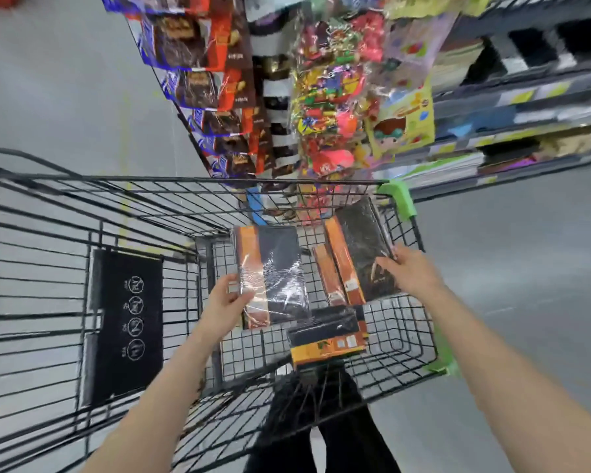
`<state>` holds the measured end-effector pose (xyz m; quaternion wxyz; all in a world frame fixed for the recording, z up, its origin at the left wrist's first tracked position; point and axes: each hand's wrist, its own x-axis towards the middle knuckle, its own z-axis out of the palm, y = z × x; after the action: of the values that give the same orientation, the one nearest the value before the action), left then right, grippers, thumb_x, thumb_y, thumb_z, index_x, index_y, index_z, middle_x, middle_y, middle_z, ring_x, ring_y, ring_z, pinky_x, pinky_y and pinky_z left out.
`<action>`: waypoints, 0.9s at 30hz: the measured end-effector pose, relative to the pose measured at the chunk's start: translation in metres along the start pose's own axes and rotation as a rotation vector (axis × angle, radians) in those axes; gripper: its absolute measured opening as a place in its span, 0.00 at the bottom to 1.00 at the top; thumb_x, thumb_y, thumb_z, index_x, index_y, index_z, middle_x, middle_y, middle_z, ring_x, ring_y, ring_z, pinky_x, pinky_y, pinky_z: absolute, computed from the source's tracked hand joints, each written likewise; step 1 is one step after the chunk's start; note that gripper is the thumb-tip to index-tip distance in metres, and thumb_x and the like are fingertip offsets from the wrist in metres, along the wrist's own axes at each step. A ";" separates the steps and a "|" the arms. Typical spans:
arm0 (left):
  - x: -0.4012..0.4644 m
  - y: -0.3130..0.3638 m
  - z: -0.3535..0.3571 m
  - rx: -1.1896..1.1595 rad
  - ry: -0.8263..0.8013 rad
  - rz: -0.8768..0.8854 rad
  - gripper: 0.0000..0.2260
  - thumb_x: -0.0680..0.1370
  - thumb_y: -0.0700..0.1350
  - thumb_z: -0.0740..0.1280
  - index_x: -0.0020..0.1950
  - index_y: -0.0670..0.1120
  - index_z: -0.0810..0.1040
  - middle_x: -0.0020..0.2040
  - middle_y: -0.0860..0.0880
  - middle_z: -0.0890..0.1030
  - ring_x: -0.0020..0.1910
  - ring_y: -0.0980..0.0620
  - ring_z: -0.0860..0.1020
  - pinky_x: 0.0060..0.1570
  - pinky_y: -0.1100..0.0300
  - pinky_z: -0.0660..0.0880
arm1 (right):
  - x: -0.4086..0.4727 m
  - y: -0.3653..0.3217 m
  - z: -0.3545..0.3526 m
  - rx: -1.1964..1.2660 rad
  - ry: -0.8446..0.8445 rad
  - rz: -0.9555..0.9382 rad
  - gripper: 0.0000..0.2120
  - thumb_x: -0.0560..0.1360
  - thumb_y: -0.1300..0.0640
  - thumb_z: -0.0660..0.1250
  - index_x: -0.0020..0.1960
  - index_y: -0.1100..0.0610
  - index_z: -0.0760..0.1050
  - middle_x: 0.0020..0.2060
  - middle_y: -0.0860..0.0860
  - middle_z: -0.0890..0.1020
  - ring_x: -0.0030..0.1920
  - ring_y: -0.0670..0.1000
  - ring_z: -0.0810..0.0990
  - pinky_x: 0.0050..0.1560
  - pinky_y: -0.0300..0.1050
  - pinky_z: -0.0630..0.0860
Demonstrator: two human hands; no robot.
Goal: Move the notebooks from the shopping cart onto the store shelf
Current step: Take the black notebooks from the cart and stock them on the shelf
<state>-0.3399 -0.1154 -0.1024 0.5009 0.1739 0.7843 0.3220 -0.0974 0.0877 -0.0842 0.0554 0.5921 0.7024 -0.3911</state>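
A black wire shopping cart (123, 213) stands in front of me. Inside it lie shrink-wrapped notebook packs, black with orange bands. My left hand (227, 300) grips the left pack (277, 271) by its near left edge. My right hand (411, 269) holds the right pack (364, 250), which leans against the cart's right wall. A narrow orange pack (326, 278) stands between them, and another pack (328, 336) lies crosswise nearer to me. The store shelf (526, 107) with stationery rises at the upper right.
A rack of chocolate bags (202, 80) and hanging candy bags (331, 97) stands just beyond the cart's far edge. Green plastic bumpers (398, 196) mark the cart's right corners. A black sign panel (127, 322) hangs on the cart's left wall. Grey floor lies on both sides.
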 end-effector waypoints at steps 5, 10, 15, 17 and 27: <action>-0.037 0.035 0.015 0.033 -0.005 0.042 0.23 0.75 0.50 0.67 0.67 0.49 0.65 0.56 0.43 0.79 0.56 0.33 0.75 0.53 0.42 0.75 | -0.063 0.035 -0.045 0.087 0.103 0.010 0.13 0.75 0.50 0.63 0.46 0.60 0.78 0.36 0.60 0.81 0.41 0.59 0.79 0.45 0.53 0.74; -0.052 0.089 0.055 0.101 -0.073 0.137 0.18 0.73 0.56 0.67 0.60 0.55 0.68 0.47 0.40 0.81 0.35 0.42 0.78 0.44 0.43 0.76 | -0.102 0.078 -0.095 0.236 0.228 0.079 0.12 0.75 0.52 0.64 0.37 0.56 0.77 0.35 0.60 0.81 0.40 0.58 0.78 0.43 0.51 0.72; -0.072 0.144 0.144 0.061 -0.073 0.227 0.17 0.74 0.52 0.68 0.59 0.50 0.68 0.39 0.41 0.76 0.32 0.48 0.71 0.35 0.56 0.69 | -0.114 0.151 -0.157 0.321 0.311 0.135 0.14 0.74 0.51 0.65 0.44 0.63 0.79 0.36 0.59 0.79 0.42 0.57 0.77 0.41 0.48 0.67; -0.085 0.160 0.190 0.086 -0.062 0.245 0.19 0.74 0.53 0.67 0.62 0.50 0.67 0.40 0.37 0.77 0.34 0.42 0.75 0.42 0.49 0.75 | -0.113 0.195 -0.183 0.335 0.326 0.124 0.22 0.69 0.43 0.64 0.42 0.64 0.79 0.35 0.61 0.80 0.42 0.60 0.79 0.41 0.50 0.70; -0.115 0.201 0.392 -0.073 -0.044 0.231 0.19 0.68 0.54 0.74 0.53 0.51 0.73 0.42 0.48 0.83 0.39 0.46 0.77 0.35 0.57 0.73 | -0.109 0.368 -0.300 0.462 0.254 0.199 0.10 0.73 0.56 0.66 0.37 0.61 0.79 0.37 0.61 0.84 0.40 0.58 0.82 0.44 0.47 0.77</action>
<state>0.0519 0.0929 -0.0028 0.4837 0.2519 0.7355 0.4020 0.3719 0.1833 0.0034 -0.1311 0.6994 0.5343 -0.4562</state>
